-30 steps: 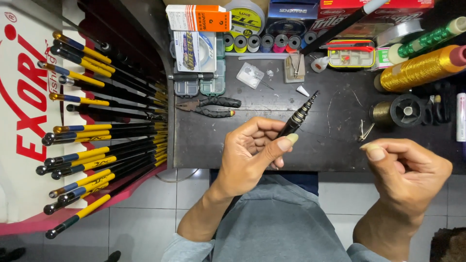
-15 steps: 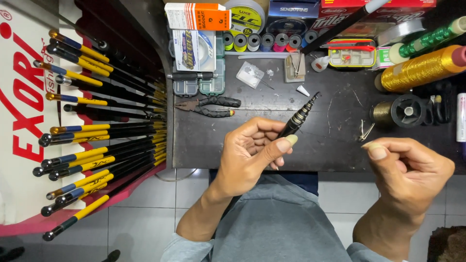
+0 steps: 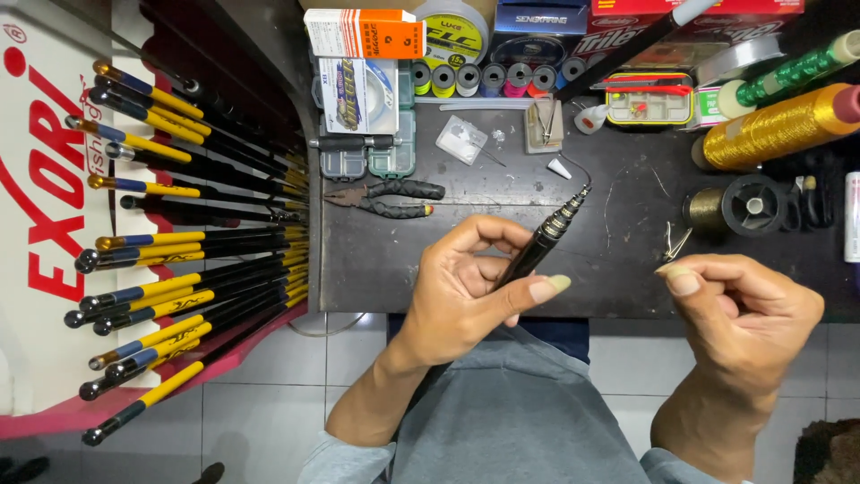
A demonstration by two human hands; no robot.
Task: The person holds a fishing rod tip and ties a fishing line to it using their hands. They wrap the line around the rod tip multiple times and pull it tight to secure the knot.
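Observation:
My left hand (image 3: 470,287) grips a black telescopic rod section (image 3: 548,231) with ringed metal bands, its thin tip pointing up and right over the dark workbench (image 3: 618,242). My right hand (image 3: 739,309) hovers at the bench's front edge with thumb and fingers pinched together; what it pinches is too fine to see. A small metal clip (image 3: 676,242) lies on the bench just above the right thumb.
Black-handled pliers (image 3: 385,199) lie left of the rod. Thread spools (image 3: 484,79), small boxes and a tackle box (image 3: 367,152) line the back. A large gold spool (image 3: 775,125) and a black reel (image 3: 748,204) sit right. Yellow-and-black rods (image 3: 179,269) fill a rack at left.

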